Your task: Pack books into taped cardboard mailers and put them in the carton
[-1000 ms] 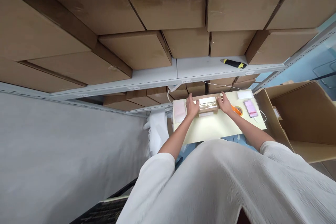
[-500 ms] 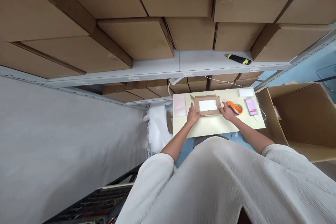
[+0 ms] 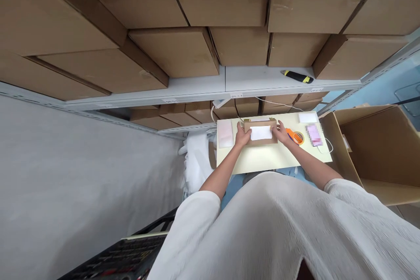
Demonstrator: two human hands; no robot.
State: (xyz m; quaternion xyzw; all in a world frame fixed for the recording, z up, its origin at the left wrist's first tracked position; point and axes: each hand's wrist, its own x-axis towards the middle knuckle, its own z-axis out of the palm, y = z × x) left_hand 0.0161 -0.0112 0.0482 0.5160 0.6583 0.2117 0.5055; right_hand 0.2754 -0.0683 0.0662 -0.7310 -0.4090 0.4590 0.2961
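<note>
- A small cardboard box is between the two hands, over the far middle of the pale yellow tabletop; whether it touches the surface cannot be told.
- The left hand grips its left end, thumb on the labelled face.
- The right hand grasps its right end.
- A white label covers much of that face.
- Just right of the right hand lies an orange tape dispenser.
- Left of the left hand lies a pale pink pad.
- A utility knife rests on the far shelf.
</note>
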